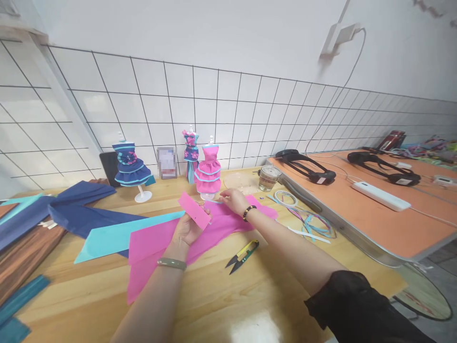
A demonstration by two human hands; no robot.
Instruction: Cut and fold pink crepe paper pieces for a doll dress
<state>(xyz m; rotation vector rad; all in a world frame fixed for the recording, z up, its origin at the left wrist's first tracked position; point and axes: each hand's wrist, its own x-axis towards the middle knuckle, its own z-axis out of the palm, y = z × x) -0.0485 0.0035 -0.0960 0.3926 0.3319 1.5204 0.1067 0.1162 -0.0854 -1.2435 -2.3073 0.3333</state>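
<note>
My left hand holds a small pink strip between its fingers, above a larger pink cloth spread on the table. Beyond it, my right hand rests at the cloth's far edge with bent fingers near the base of the pink-dressed mannequin; whether anything is pinched there is too small to tell. Yellow and green thread snips lie in front of the cloth. A turquoise cloth and a navy cloth stretch out on the left.
Two more dressed mannequins stand at the back. A lidded glass and coiled ribbons are on the right. Black headsets and a white power strip lie on the orange table.
</note>
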